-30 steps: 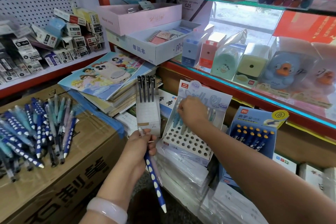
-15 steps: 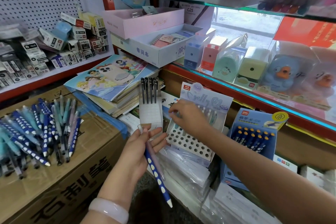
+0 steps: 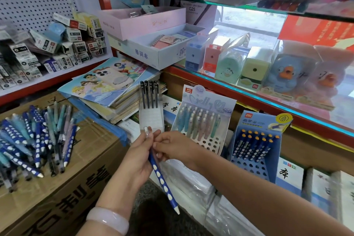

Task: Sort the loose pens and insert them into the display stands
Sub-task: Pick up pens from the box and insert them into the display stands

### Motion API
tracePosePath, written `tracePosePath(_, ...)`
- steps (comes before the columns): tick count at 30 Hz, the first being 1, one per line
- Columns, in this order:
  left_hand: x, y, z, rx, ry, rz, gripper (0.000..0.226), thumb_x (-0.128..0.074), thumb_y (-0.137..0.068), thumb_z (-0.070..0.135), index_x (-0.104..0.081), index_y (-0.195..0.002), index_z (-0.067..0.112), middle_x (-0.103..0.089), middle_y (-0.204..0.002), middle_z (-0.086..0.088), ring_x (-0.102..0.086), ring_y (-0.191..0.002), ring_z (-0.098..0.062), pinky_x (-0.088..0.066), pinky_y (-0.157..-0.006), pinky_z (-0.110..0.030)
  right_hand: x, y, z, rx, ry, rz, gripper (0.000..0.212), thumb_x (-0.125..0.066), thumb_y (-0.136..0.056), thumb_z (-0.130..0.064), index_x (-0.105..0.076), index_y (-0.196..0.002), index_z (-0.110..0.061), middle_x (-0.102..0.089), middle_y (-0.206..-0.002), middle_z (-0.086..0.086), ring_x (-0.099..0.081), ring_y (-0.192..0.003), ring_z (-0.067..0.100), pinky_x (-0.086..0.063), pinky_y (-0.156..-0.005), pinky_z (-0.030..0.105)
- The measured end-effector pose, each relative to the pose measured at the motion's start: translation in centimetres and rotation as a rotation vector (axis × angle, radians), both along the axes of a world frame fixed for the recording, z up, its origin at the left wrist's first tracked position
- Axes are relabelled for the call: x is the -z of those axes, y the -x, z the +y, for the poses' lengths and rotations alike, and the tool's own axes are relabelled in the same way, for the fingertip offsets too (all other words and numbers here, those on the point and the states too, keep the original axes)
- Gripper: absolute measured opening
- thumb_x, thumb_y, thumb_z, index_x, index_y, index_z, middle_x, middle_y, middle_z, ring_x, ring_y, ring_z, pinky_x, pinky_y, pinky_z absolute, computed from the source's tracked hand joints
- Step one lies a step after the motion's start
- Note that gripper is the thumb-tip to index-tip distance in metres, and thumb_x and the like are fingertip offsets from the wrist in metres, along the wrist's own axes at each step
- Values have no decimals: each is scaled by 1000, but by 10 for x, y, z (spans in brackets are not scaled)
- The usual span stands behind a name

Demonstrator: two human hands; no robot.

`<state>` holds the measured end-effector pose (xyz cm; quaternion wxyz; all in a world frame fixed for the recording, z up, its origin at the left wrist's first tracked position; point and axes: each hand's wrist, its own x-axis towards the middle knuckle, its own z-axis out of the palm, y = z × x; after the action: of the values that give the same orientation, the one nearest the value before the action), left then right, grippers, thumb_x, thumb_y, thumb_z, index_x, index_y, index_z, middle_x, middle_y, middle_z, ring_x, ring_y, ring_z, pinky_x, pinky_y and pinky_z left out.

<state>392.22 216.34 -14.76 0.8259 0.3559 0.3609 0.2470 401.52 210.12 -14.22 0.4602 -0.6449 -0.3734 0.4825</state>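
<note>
The left hand curls its fingers round a navy pen with white dimples, which slants down with its white tip lowest, together with a pale, clear-capped pen that sticks up above the fingers. The right hand meets the left at these pens with fingertips bent in at the shafts; whether it is actually pinching one cannot be told. A pale pink bangle sits on the left wrist.

Just above the hands stands a white display stand carrying four black pens upright. To the right of the hands, a pastel display stand marked "LANTU" and "Jelly" holds rows of pale pens, its front holes unfilled. Further right, a blue display stand with a "deli" logo holds navy pens with orange caps in its upper rows, lower holes bare.

Left of the hands, a heap of loose pens, navy dimpled and pastel mixed, lies on a brown cardboard carton printed with large black characters. Behind the white stand lies a stack of books topped by a cartoon-princess cover. Above it, a blue-grey open box with Chinese lettering holds small notebooks, and a pink box rests on it. On the glass shelf to the right stand boxed pencil sharpeners, two of them duck-shaped.
</note>
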Motion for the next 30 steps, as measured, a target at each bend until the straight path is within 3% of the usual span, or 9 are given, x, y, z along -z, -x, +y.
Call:
tracePosePath(2, 2, -2, -1, 14, 11, -28, 26, -37, -99, 18, -57, -109, 3, -68, -69, -12, -52, -44, -16, -47, -42, -23, 0, -1, -5, 43, -38, 50, 18, -52, -93, -5, -58, -77, -10, -57, -67, 4, -54, -57, 6, -48, -55, 13)
tracePosePath(5, 5, -3, 0, -34, 86, -65, 29, -34, -101, 20, -48, -122, 7, -68, -92, -15, -65, -68, -23, -56, -57, -35, -2, -11, -16, 185, -100, 63, 15, -51, -94, -6, -59, -81, -8, -60, -71, 4, -56, -56, 4, -49, -55, 14)
tracePosePath(7, 7, -2, 2, -104, 143, -2, 27, -31, -102, 19, -44, -123, 10, -67, -102, -19, -68, -78, -27, -58, -62, -41, -1, -27, -25, 357, -131, -59, 17, -49, -95, -9, -59, -81, -13, -61, -74, 0, -57, -60, 2, -49, -58, 14)
tracePosePath(10, 10, 0, 2, -173, 160, 142, 23, -29, -102, 19, -48, -96, 8, -68, -67, -16, -62, -43, -15, -52, -39, -22, 8, -60, -39, 607, -145, -265, 11, -50, -94, -11, -58, -87, -15, -64, -83, 3, -62, -72, 9, -53, -64, 20)
tracePosePath(13, 14, 0, 3, -184, 123, 200, 29, -27, -103, 16, -40, -78, 11, -45, -60, -8, -32, -23, -4, -23, -27, -8, 20, -85, -48, 737, -126, -542, 7, -54, -93, -14, -56, -89, -20, -64, -83, -2, -63, -77, 12, -54, -72, 27)
tracePosePath(16, 16, 0, 7, -187, 137, 210, 27, -32, -100, 11, -37, -74, 11, -33, -61, -3, -24, -25, -3, -17, -28, -8, 27, -94, -56, 731, -114, -743, 6, -53, -94, -17, -52, -90, -20, -54, -75, -14, -54, -70, 0, -47, -65, 22)
tracePosePath(20, 18, -3, 11, -200, 106, 209, 23, -42, -96, 1, -39, -74, 8, -32, -63, -3, -28, -39, -7, -23, -29, -12, 39, -95, -55, 702, -67, -786, 8, -52, -95, -15, -50, -88, -18, -56, -74, -7, -55, -69, 10, -49, -66, 31)
tracePosePath(24, 13, -1, 9, -219, 159, 159, 28, -34, -86, -6, -34, -67, 13, -31, -62, -2, -24, -52, -10, -26, -35, -17, 45, -95, -51, 693, -27, -789, 5, -52, -95, -17, -52, -90, -15, -63, -82, 3, -61, -75, 20, -53, -69, 39)
tracePosePath(30, 10, -2, 11, -275, 252, 112, 30, -18, -74, -15, -39, -76, 7, -39, -73, -10, -26, -55, -16, -24, -52, -23, 50, -96, -49, 662, -15, -809, 6, -51, -95, -16, -54, -91, -14, -59, -80, 1, -56, -72, 16, -48, -64, 32)
